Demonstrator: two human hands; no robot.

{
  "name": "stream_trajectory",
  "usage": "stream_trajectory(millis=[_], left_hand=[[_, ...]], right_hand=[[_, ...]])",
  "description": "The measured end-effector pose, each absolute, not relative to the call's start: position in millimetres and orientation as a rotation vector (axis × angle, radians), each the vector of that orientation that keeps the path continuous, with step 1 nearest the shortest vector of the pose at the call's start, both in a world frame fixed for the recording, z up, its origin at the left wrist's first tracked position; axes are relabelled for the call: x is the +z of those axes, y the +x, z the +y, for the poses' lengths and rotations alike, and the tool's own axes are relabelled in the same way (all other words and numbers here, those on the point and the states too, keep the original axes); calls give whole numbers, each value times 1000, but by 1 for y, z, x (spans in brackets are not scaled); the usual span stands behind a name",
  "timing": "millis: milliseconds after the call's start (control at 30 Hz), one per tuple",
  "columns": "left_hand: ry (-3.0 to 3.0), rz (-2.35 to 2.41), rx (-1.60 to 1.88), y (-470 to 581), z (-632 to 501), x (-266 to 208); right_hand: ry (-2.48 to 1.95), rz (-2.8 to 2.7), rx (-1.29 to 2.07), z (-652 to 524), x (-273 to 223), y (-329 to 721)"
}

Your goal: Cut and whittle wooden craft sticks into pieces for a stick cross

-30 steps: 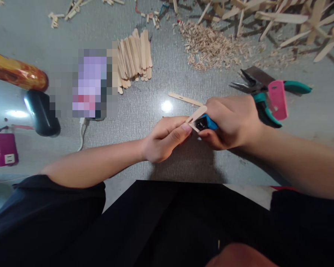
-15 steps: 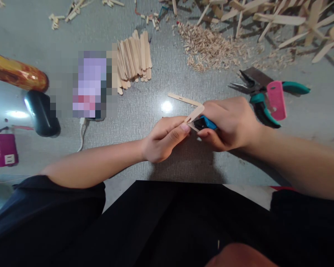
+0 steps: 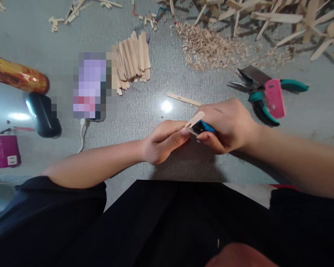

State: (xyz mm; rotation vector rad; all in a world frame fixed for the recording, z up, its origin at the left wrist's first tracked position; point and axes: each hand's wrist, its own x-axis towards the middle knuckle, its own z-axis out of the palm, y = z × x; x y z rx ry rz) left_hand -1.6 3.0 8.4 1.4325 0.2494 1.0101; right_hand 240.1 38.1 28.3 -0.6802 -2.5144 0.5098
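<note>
My left hand (image 3: 165, 142) pinches a wooden craft stick (image 3: 196, 119) between thumb and fingers; the stick's rounded end points up and to the right, and a dark slot shows in it. Closed around a blue-and-black utility knife (image 3: 208, 126), my right hand (image 3: 229, 124) meets the left at the stick. Most of the knife is covered by the fingers, and its blade is hard to make out. Just beyond the hands, another craft stick (image 3: 183, 99) with a small slot lies on the table, its right end near my right knuckles.
A stack of craft sticks (image 3: 132, 57) lies beside a blurred phone (image 3: 89, 85). Wood shavings (image 3: 208, 46) and joined sticks (image 3: 278, 17) spread behind. Pliers (image 3: 263, 107) and a pink-handled blade (image 3: 275, 98) lie right. A dark case (image 3: 43, 115) and purple adapter (image 3: 7, 150) are left.
The held stick and my right hand have shifted slightly down, so the stick's end now stands apart from the slotted stick on the table. Both hands keep their grip.
</note>
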Motion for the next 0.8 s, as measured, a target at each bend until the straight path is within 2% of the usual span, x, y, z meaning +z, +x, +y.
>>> stream_trajectory(millis=[200, 600, 800], left_hand=[[1488, 246, 991, -3, 4, 9], [1066, 352, 1052, 5, 4, 8], [1078, 365, 1030, 8, 7, 4]], right_hand=[[-777, -2549, 578, 35, 29, 241], [-797, -2477, 421, 45, 27, 245], [-808, -2480, 336, 47, 25, 244]])
